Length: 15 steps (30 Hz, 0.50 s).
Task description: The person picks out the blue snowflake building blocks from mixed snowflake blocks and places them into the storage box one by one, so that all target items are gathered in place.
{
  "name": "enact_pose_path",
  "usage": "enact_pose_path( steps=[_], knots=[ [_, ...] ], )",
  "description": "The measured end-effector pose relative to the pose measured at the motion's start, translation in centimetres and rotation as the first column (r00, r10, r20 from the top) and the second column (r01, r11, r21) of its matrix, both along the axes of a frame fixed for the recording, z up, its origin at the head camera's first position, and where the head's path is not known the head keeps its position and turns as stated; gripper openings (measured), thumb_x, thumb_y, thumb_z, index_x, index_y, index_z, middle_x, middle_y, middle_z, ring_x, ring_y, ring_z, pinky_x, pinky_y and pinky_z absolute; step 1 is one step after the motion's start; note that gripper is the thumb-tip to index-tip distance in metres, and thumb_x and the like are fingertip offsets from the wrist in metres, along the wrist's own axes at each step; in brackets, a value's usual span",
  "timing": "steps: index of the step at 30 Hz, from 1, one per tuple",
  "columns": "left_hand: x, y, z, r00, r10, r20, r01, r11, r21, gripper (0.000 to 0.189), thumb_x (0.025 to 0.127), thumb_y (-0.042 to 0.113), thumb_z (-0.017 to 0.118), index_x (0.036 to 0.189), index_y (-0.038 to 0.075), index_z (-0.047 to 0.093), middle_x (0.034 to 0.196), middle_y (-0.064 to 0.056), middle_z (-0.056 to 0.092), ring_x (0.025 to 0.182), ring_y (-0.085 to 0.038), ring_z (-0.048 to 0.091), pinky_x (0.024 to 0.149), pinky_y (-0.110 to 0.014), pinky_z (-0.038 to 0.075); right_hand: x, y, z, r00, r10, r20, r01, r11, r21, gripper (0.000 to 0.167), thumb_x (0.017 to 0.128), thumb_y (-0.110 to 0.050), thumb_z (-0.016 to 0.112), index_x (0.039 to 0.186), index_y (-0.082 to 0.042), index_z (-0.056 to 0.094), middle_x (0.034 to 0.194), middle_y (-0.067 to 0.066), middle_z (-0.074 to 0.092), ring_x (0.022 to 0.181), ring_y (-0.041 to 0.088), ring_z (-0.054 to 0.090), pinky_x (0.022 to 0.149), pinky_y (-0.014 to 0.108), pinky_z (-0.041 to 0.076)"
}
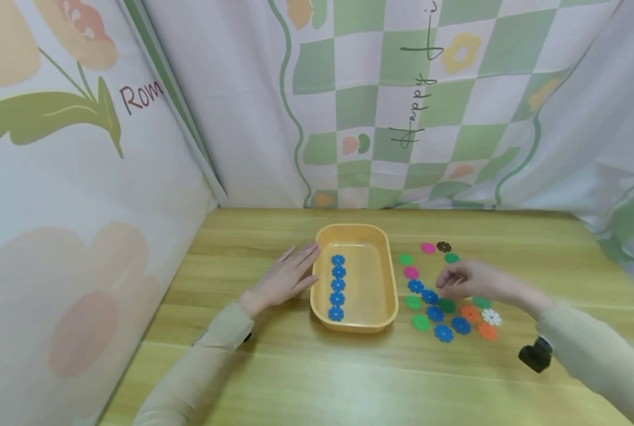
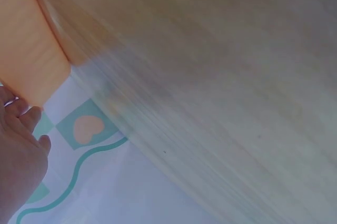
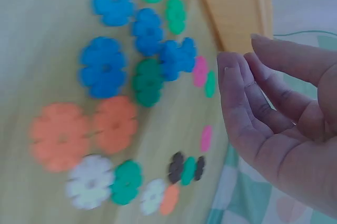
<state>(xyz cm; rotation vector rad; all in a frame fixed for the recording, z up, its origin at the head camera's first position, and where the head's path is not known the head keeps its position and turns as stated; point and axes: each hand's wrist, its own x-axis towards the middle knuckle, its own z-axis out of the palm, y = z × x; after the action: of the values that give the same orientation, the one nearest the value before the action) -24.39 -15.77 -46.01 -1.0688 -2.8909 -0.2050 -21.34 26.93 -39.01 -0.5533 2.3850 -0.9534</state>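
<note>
A yellow plastic tray (image 1: 371,283) sits on the table, with several blue snowflake discs (image 1: 338,284) lined up in a column along its left side. My left hand (image 1: 287,277) rests its outstretched fingers against the tray's left rim. To the right of the tray, my right hand (image 1: 471,281) hovers over a scatter of loose discs, its fingers loosely bent. The right wrist view shows nothing between thumb and fingers. Nearest below it are a blue disc (image 1: 430,297) and a dark green disc (image 1: 447,306).
Around the right hand lie more discs: pink (image 1: 411,273), light green (image 1: 421,322), orange (image 1: 488,331), white (image 1: 491,317) and dark brown (image 1: 443,247). The wooden table (image 1: 348,378) meets a checked curtain (image 1: 402,118) at the back and a printed cloth wall (image 1: 109,207) at the left.
</note>
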Motion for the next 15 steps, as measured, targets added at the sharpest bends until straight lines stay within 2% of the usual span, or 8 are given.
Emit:
enact_pose_path(
  steps=[4,8,13,15],
  knots=[
    [0.0,0.0,0.0,1.0,0.001,0.001,-0.001,1.0,0.007,0.069,0.106,0.047,0.036,0.16,0.01,0.013,0.168,-0.007,0.015,0.155,-0.024,0.02,0.127,-0.051,0.018,1.5,1.0,-1.1,0.998,0.008,-0.055,-0.007,1.0,0.016,0.027,0.093,-0.019,0.067,0.11,0.001,0.066,0.103,0.008,0.071,0.086,0.004,0.065,0.072,0.025,0.059],
    [-0.1,0.0,-0.1,1.0,-0.001,-0.006,0.001,1.0,0.001,0.069,0.106,0.047,0.036,0.16,0.011,0.012,0.168,-0.006,0.014,0.155,-0.023,0.019,0.127,-0.051,0.019,2.6,1.9,-2.2,0.994,0.004,-0.113,0.007,0.996,0.093,0.024,0.091,-0.022,0.069,0.107,-0.004,0.067,0.099,0.001,0.072,0.082,-0.002,0.062,0.068,0.021,0.056],
    [-0.1,0.0,-0.2,1.0,-0.008,-0.016,0.008,1.0,-0.003,0.069,0.106,0.047,0.036,0.16,0.011,0.012,0.168,-0.007,0.015,0.155,-0.024,0.021,0.127,-0.051,0.019,3.4,2.7,-3.4,0.978,0.014,-0.207,0.018,0.988,0.155,0.02,0.085,-0.019,0.074,0.1,-0.006,0.069,0.095,0.0,0.073,0.079,-0.004,0.06,0.068,0.015,0.052],
    [-0.1,0.0,-0.2,1.0,-0.011,-0.017,0.011,1.0,-0.001,0.069,0.106,0.046,0.036,0.16,0.011,0.012,0.167,-0.008,0.016,0.155,-0.025,0.021,0.127,-0.051,0.019,3.5,2.9,-3.7,0.976,0.005,-0.218,0.029,0.988,0.154,0.02,0.083,-0.016,0.076,0.098,-0.005,0.069,0.093,0.002,0.073,0.078,-0.002,0.06,0.069,0.015,0.052]
  ],
)
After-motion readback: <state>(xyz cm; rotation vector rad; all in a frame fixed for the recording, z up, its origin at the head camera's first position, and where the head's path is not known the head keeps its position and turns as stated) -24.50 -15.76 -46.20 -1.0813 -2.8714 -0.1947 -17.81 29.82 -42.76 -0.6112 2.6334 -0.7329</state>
